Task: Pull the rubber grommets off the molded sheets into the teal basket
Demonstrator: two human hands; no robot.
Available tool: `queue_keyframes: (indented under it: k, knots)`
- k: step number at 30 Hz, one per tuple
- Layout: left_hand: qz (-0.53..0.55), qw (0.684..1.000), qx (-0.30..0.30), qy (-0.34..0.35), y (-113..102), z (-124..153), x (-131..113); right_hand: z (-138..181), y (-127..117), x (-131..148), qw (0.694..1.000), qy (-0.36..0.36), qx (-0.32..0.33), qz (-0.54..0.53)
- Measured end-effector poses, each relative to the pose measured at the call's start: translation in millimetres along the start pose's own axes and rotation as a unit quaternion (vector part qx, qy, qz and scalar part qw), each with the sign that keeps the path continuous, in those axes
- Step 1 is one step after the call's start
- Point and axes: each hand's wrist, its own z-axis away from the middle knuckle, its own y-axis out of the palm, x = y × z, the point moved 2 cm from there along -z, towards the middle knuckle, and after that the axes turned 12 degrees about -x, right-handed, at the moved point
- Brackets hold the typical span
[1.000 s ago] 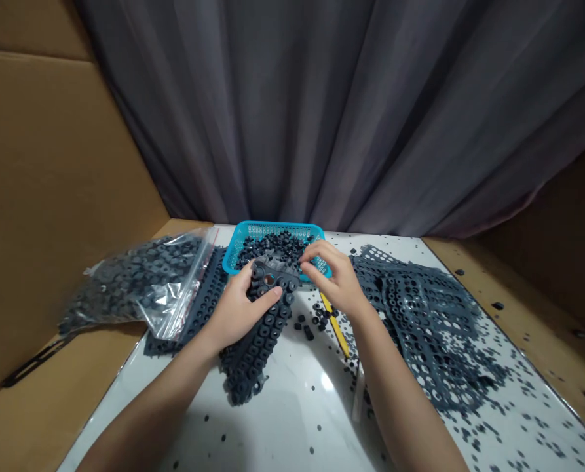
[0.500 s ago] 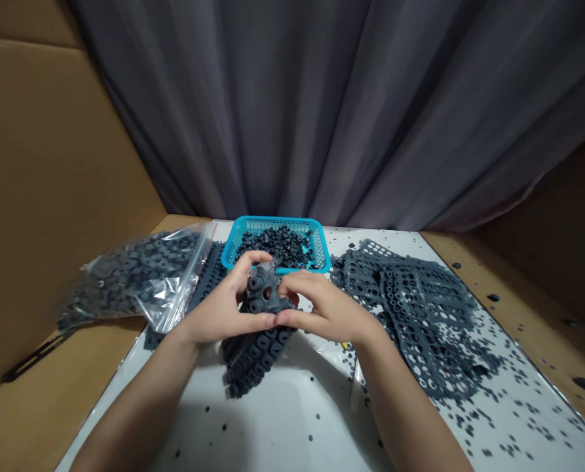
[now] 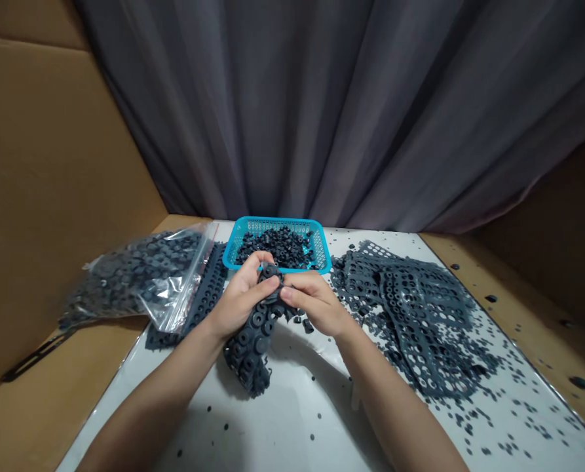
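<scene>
Both my hands grip the top of a dark grey rubber sheet (image 3: 251,344) studded with small rings; it hangs down toward the white table. My left hand (image 3: 239,301) wraps around its upper left side, thumb on the front. My right hand (image 3: 312,303) pinches the top edge beside it, fingers closed. A few loose rings (image 3: 303,322) lie under my right hand. Just behind my hands stands a blue plastic basket (image 3: 323,252) filled with loose dark rings.
A clear zip bag (image 3: 139,278) full of dark rings lies at the left, over a flat ring sheet (image 3: 204,295). A heap of punched-out grey sheets (image 3: 410,308) covers the right. Small dark bits litter the white table (image 3: 292,419). Cardboard walls and a grey curtain enclose the area.
The sheet has been folded and lifted, hanging narrower from my hands. My right hand came back from the basket and closed onto the sheet's top next to my left hand.
</scene>
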Motion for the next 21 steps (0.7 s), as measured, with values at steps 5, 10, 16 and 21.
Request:
queue_keyframes:
  k: [5,10,16,21]
  knots:
    - [0.052,0.996,-0.066,0.014,2,-4,5,-2,17,-22,0.968,0.088,-0.143,-0.19]
    - [0.096,0.989,-0.112,-0.01,0,-6,6,-4,21,-22,0.937,0.136,-0.192,-0.259]
    - [0.089,0.973,-0.207,0.05,-17,-10,-8,-7,-9,-7,0.938,0.058,-0.21,-0.271]
    - [0.048,0.972,-0.212,0.083,-15,-7,-10,-8,-9,-10,0.95,0.041,-0.135,-0.278]
